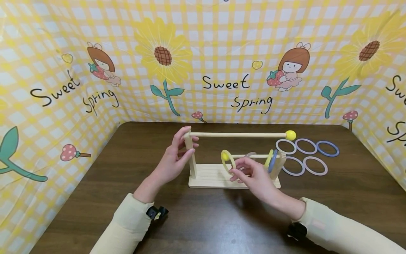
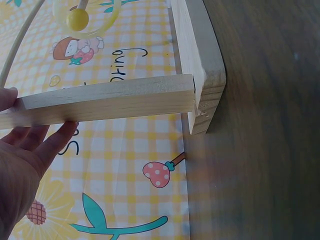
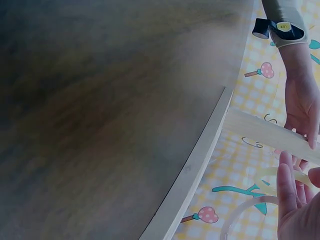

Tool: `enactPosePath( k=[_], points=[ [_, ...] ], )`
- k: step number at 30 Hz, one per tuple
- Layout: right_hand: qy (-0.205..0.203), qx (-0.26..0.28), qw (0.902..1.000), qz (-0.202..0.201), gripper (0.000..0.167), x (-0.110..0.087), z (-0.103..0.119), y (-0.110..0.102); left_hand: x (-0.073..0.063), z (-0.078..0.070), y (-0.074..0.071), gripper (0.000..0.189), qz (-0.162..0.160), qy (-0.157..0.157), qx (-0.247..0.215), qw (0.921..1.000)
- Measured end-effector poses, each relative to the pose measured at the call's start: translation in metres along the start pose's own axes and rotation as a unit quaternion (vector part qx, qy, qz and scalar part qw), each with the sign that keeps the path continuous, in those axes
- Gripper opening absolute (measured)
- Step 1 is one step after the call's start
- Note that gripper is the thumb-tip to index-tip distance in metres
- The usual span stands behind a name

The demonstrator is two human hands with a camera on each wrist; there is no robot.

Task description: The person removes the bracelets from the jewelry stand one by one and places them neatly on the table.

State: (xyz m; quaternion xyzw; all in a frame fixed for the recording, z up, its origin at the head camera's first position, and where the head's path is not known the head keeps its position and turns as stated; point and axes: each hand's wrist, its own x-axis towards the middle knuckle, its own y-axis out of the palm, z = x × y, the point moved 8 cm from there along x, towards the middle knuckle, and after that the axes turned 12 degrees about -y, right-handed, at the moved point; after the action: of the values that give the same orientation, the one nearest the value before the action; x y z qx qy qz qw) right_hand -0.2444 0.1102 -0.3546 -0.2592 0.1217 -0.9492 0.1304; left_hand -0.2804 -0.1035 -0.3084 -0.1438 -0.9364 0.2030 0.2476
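My left hand (image 1: 171,160) holds the left post (image 2: 115,100) of a wooden ring stand (image 1: 207,176), thumb on one side and fingers on the other. With thumb and fingertips, my right hand (image 1: 258,180) pinches a yellow ring (image 1: 223,165) at the left end of the lower rod. That rod's yellow ball (image 1: 225,156) shows inside the ring's outline; how far the ring is over it, I cannot tell. Another yellow ring (image 1: 268,158) and a blue ring (image 1: 272,162) hang near the right post (image 1: 280,163). A pale pinkish ring (image 1: 251,154) on the lower rod is partly hidden behind my right hand.
Above runs the upper rod (image 1: 238,135), tipped by a yellow ball (image 1: 290,135). Several pale rings (image 1: 315,174) and a blue ring (image 1: 328,156) lie right of the stand on the dark wooden table (image 1: 203,218). A patterned yellow cloth (image 1: 222,42) encloses the back and sides.
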Motion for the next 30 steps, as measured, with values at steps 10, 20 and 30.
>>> enactPosePath(
  k=[10,20,30],
  points=[
    [-0.009,0.000,0.9998,0.018,0.011,-0.002,0.006,-0.002,0.002,-0.001,0.002,0.064,-0.002,0.007,-0.001,1.0000],
    [-0.069,-0.041,0.9965,0.022,0.011,-0.019,0.023,-0.028,0.000,0.001,0.000,0.066,-0.009,0.007,0.006,0.9999],
    [-0.207,-0.140,0.9682,0.005,0.038,-0.045,0.048,-0.069,0.000,0.000,0.001,0.065,-0.004,0.011,0.006,0.9999]
  ],
)
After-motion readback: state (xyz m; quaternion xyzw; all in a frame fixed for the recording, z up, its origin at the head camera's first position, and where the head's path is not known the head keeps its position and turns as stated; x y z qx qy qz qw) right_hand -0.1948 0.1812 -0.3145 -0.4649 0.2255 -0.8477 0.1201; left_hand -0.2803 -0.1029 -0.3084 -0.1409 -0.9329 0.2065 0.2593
